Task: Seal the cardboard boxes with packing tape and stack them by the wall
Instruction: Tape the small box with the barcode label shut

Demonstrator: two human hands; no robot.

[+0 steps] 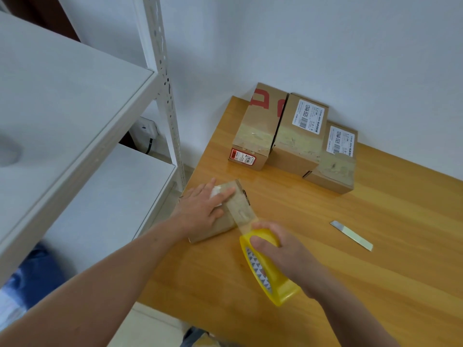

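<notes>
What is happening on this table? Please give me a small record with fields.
Surface: wooden table
Left hand: flat on the small box, pressing
Right hand: grips the yellow tape roll
Tape strip: runs from roll across box top
By wall: three taped boxes, side by side
Loose item: metal blade on table

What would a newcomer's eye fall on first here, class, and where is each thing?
The yellow tape roll, gripped by the right hand near the front of the wooden table, with tape stretched onto a small box that the left hand presses flat. Next, three taped boxes against the wall, and a metal blade lying alone at the right.
</notes>
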